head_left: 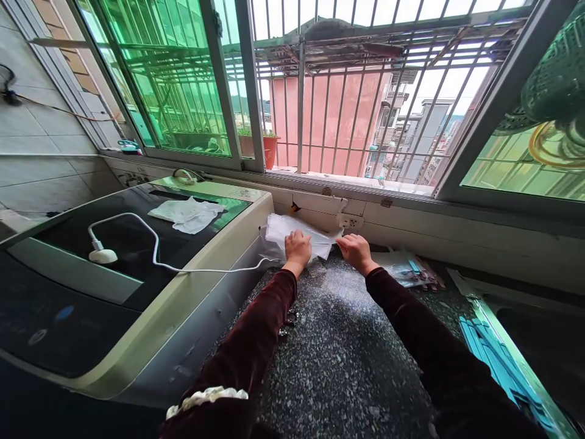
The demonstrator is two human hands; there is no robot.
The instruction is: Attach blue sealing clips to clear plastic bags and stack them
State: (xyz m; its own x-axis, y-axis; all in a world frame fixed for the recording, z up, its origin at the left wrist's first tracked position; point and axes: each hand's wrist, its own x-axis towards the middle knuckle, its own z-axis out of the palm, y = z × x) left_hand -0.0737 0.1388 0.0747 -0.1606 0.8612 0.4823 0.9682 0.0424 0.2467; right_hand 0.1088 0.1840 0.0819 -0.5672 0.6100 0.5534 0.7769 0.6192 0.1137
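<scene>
Near the back of the speckled dark countertop [338,341] lies a stack of clear plastic bags [281,230], beside the washing machine. My left hand [298,249] is closed over the stack, its fingers curled on the plastic. To its right, my right hand [354,251] pinches the edge of a plastic bag, pulled out between the two hands. Right of that hand lie filled clear packets [402,268] with blue and pink strips in them.
A washing machine [228,256] fills the left, with a white cable [158,247] and crumpled white plastic [187,214] on its lid. Loose blue strips [498,360] lie by the sink edge [516,347] at right. A wall socket [351,222] sits behind the hands, below the barred window.
</scene>
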